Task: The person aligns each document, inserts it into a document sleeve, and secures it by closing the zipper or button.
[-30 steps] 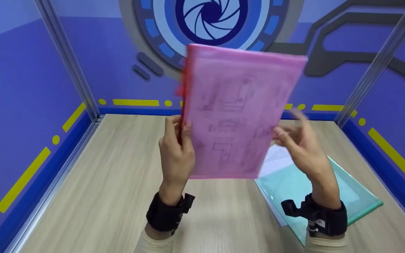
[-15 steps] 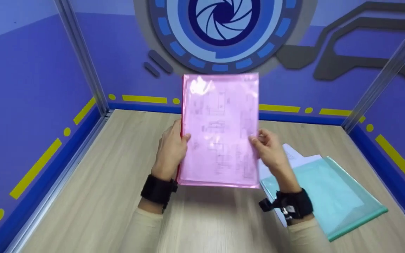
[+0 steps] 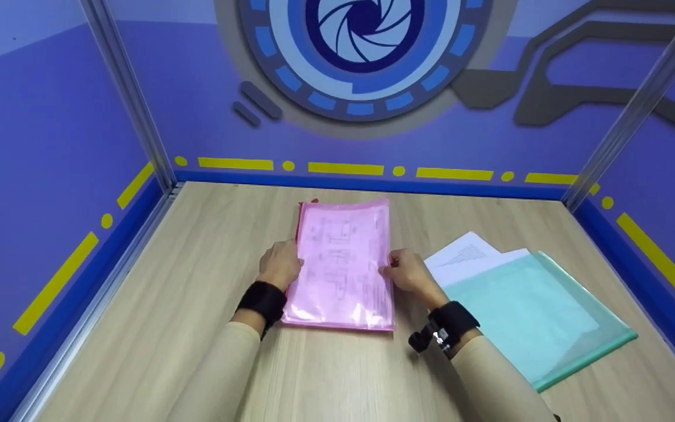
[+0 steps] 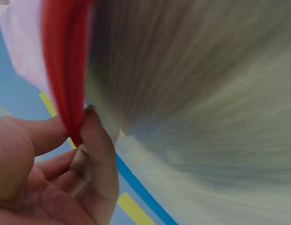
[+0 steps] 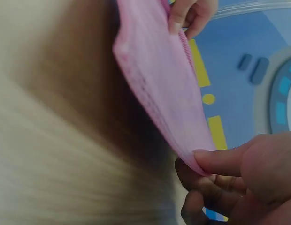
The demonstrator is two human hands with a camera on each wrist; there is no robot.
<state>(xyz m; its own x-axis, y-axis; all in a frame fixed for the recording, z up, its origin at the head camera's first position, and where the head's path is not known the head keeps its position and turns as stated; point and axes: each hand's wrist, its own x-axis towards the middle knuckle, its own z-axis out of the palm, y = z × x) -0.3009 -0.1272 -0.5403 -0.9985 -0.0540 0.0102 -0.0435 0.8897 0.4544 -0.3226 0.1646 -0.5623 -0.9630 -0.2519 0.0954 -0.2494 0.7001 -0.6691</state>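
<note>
A pink zip file folder (image 3: 340, 264) with printed paper showing through it is held low over the table. My left hand (image 3: 279, 264) pinches its left side, where the red zipper edge (image 4: 68, 61) runs between thumb and fingers in the left wrist view. On the opposite side, my right hand (image 3: 411, 271) pinches the plain pink edge between thumb and fingers. The right wrist view shows the folder (image 5: 159, 79) slanting above the wood, with a shadow beneath it.
A teal zip folder (image 3: 537, 316) lies on the table (image 3: 197, 281) to the right, with white papers (image 3: 460, 258) sticking out beyond its upper left edge. Blue and purple panels (image 3: 185, 105) stand behind and at both sides.
The pink folder has come down from upright before the back wall to low over the table. My right hand, loosely at its edge one second ago, now pinches it.
</note>
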